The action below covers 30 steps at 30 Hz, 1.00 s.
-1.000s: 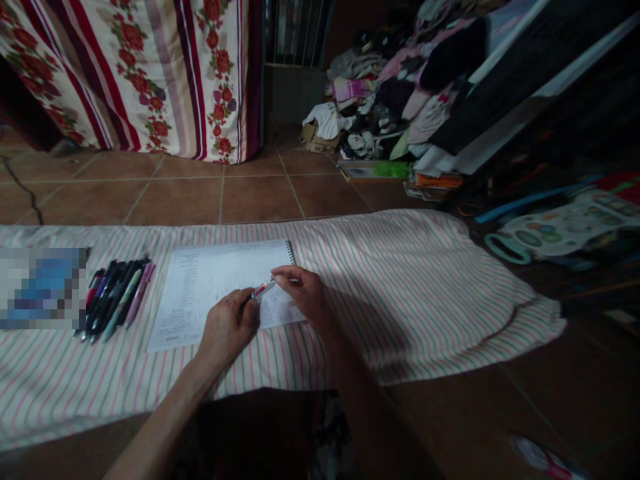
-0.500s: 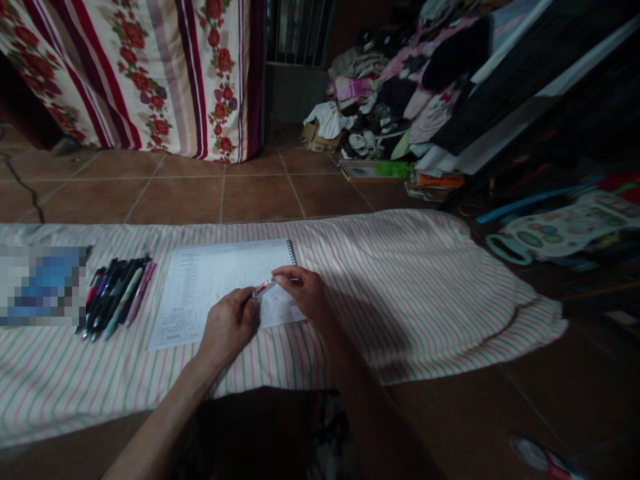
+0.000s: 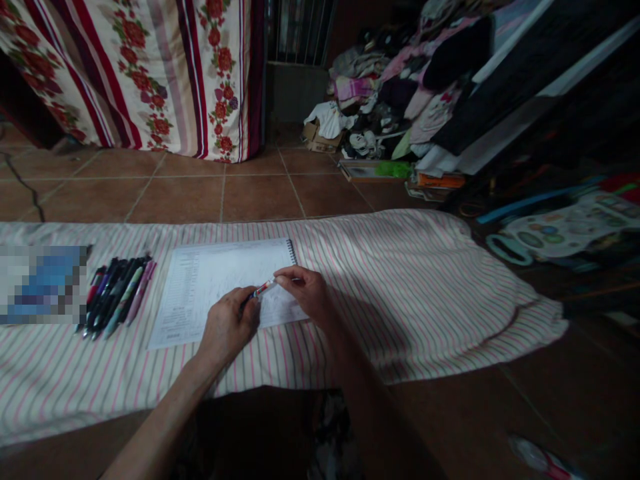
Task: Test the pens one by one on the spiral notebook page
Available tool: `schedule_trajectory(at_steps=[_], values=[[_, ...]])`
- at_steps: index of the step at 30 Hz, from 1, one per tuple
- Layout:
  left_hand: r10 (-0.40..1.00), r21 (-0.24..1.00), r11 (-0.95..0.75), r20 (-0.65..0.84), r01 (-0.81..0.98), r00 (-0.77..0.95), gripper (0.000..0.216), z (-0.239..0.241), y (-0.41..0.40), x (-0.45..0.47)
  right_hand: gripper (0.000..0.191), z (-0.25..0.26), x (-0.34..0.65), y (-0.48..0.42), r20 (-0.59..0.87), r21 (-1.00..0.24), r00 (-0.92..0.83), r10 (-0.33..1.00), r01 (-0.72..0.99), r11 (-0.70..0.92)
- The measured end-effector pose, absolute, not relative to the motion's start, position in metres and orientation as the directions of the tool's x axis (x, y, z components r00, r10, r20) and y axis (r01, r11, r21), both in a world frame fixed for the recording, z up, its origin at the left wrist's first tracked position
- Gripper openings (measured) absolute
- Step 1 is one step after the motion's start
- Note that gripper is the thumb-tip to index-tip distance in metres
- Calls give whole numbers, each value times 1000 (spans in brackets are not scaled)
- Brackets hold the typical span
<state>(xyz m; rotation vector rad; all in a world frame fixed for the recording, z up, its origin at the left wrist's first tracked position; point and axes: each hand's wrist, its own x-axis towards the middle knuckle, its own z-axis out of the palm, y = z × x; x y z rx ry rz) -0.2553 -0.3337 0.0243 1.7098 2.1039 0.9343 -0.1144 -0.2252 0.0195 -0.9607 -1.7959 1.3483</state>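
Both hands meet over a spiral-bound notebook (image 3: 200,267) that carries a printed or written page. My left hand (image 3: 231,319) is closed around the lower end of a slim pen (image 3: 263,288) with red, white and dark parts. At the pen's upper end, the fingertips of my right hand (image 3: 303,287) pinch its tip. The pen lies slantwise between the two hands, just above the page. Left of the notebook, several pens (image 3: 117,293) in black, purple, green and pink lie side by side.
A striped cloth (image 3: 425,293) covers the low surface. At its left lies a blurred-out blue and white item (image 3: 45,283). Beyond are a tiled floor (image 3: 255,193), a floral curtain (image 3: 175,80) and a heap of clothes (image 3: 400,93). A plastic toy (image 3: 570,230) stands at right.
The pen has turned slightly between my fingers, and my right hand has shifted a touch to the right. Everything else stays where it was.
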Motion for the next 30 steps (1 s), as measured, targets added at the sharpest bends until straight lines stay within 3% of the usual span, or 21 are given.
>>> schedule_trajectory(at_steps=[6,12,30], values=[[946,664,107,162,740,-281,31,24,-333,-255,15,23,-114,-226,65,-978,-505,860,138,156],[941,709,118,144,695,-306,30,24,-332,-254,16,29,-116,-229,-12,-998,-488,873,65,23],[934,704,94,182,704,-307,30,23,-333,-255,18,30,-121,-234,-66,-994,-466,882,-45,-98]])
